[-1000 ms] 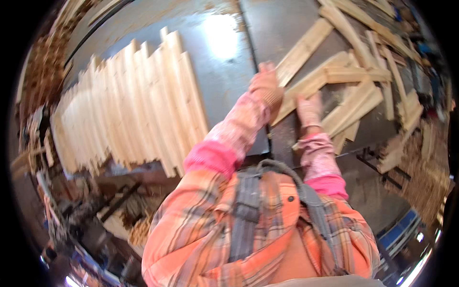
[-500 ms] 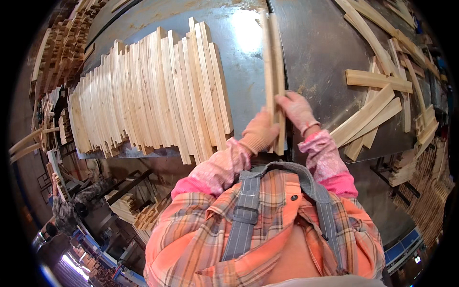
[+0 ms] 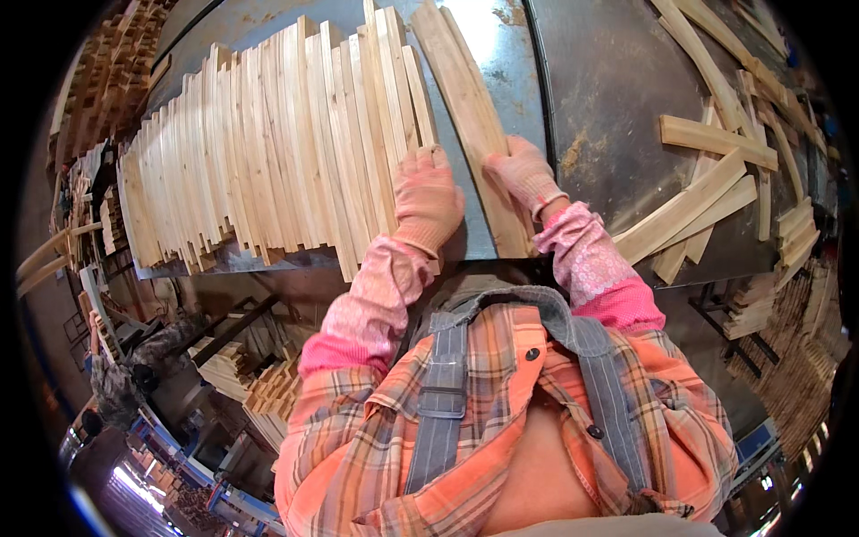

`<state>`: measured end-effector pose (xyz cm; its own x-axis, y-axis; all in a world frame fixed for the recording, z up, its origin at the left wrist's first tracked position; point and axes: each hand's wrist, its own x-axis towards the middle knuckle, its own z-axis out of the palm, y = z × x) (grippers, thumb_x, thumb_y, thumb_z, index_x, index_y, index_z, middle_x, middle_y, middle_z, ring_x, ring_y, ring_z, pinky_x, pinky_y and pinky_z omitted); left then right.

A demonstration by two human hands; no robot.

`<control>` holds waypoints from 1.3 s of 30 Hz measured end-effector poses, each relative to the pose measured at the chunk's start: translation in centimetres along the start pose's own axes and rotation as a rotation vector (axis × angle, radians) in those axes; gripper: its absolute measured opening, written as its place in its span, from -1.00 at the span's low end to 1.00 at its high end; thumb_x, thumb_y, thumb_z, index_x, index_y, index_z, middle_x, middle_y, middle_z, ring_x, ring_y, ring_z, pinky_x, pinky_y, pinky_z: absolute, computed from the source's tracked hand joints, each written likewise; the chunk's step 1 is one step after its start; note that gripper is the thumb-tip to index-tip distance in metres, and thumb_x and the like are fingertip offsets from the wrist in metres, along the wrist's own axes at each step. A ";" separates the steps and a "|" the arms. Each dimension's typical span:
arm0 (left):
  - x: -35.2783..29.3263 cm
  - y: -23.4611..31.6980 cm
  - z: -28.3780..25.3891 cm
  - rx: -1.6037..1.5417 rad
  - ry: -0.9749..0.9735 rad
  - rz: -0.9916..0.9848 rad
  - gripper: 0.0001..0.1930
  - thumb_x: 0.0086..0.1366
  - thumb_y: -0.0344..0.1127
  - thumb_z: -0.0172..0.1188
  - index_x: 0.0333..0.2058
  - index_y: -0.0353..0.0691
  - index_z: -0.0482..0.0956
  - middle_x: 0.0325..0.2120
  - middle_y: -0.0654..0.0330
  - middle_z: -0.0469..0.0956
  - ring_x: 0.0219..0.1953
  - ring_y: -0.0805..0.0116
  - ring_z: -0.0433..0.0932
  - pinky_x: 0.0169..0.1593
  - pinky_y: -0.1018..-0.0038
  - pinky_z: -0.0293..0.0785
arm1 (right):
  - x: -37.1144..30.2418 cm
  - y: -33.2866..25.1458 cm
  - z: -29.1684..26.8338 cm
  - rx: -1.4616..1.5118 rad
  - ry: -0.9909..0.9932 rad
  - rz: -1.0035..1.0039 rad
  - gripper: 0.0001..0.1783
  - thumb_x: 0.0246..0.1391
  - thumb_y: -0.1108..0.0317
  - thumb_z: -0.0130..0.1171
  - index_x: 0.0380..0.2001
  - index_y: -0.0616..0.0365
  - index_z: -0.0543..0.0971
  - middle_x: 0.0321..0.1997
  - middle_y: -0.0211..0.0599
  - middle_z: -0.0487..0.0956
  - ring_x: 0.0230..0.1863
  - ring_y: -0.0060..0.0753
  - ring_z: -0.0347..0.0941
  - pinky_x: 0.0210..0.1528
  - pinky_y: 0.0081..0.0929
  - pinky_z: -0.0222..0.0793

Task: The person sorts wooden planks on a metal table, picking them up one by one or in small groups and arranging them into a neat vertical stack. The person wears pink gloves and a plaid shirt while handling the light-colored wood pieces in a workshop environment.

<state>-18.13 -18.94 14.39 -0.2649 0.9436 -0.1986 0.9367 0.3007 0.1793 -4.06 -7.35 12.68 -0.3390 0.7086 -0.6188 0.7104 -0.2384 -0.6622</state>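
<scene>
On the metal table, a long row of wooden strips stands packed side by side. My left hand, in a pale pink knit glove, lies on the right end of this row with its fingers stretched forward over the strips. To its right, a wooden board slants away from me, with a second one against its right side. My right hand, also gloved, grips the near part of the boards from the right; its fingertips are partly hidden. A narrow gap of table separates the boards from the row.
Loose boards lie crisscrossed on the darker table surface at the right. A dark seam runs between the two table surfaces. Stacked wood stands at the far left, and more wood piles sit below the table's front edge.
Both hands were on the two upright boards near the seam. The boards have moved left and tilted, showing a broad face. My left hand has left them for the row's right end.
</scene>
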 end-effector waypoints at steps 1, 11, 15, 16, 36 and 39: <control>0.0 -0.1 1.9 0.132 0.040 0.025 -0.43 0.32 -0.26 0.13 0.29 -0.28 0.42 0.18 -0.13 0.44 0.27 -0.17 0.38 0.27 0.06 0.36 | -0.7 -0.2 -0.5 0.012 0.020 0.005 -0.50 0.04 0.12 0.26 0.01 0.16 0.67 -0.10 0.07 0.70 -0.03 -0.01 0.66 0.06 -0.22 0.51; 3.8 2.7 0.5 -0.322 -0.058 -0.472 -0.22 0.20 -0.42 0.26 0.42 -0.12 0.25 0.15 -0.11 0.47 0.06 -0.14 0.60 0.08 0.09 0.58 | 0.0 3.0 -0.8 -0.082 0.138 0.013 -0.47 0.07 0.12 0.32 0.09 0.11 0.62 -0.03 0.01 0.71 0.05 0.07 0.64 0.12 -0.13 0.51; 1.4 2.2 -3.0 -0.837 0.088 -0.607 -0.25 0.16 -0.49 0.13 0.40 -0.20 0.30 0.08 -0.16 0.61 0.03 0.12 0.67 -0.02 0.24 0.62 | 2.0 1.0 1.9 -0.290 0.151 -0.096 -0.47 0.13 0.09 0.32 0.11 0.10 0.58 0.02 0.06 0.68 0.11 0.18 0.59 0.16 -0.06 0.49; 0.0 2.6 -4.3 -1.053 0.050 -0.588 -0.26 0.15 -0.50 0.13 0.38 -0.19 0.34 0.02 -0.08 0.64 -0.08 0.20 0.67 -0.11 0.29 0.61 | 2.8 0.4 2.9 -0.339 0.154 -0.136 -0.49 0.17 0.09 0.29 0.12 0.10 0.57 0.03 0.08 0.68 0.13 0.21 0.58 0.17 -0.04 0.48; -39.9 -7.2 -3.9 -0.055 0.972 -0.830 -0.58 0.04 -0.51 0.17 -0.08 -0.16 0.69 -0.17 -0.03 0.63 -0.16 -0.16 0.62 0.02 0.04 0.59 | -25.1 -10.6 14.8 0.142 -0.899 -0.382 -0.68 0.19 0.33 0.32 -0.04 0.27 0.64 -0.29 -0.38 0.66 -0.41 -0.52 0.55 -0.33 -0.51 0.50; -42.6 -8.0 -3.3 -0.940 1.161 -0.980 -0.54 0.24 -0.44 0.29 0.14 -0.31 0.56 0.05 -0.05 0.61 -0.04 0.09 0.68 0.03 0.29 0.62 | -26.1 -9.0 18.6 0.399 -0.871 -0.455 -0.75 0.21 0.35 0.32 -0.12 0.27 0.67 -0.30 -0.36 0.67 -0.38 -0.52 0.58 -0.31 -0.50 0.56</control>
<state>-15.07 -61.07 24.57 -0.9882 -0.1309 0.0793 0.0312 0.3350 0.9417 -13.06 -36.11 26.90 -0.9594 0.1033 -0.2623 0.2050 -0.3830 -0.9007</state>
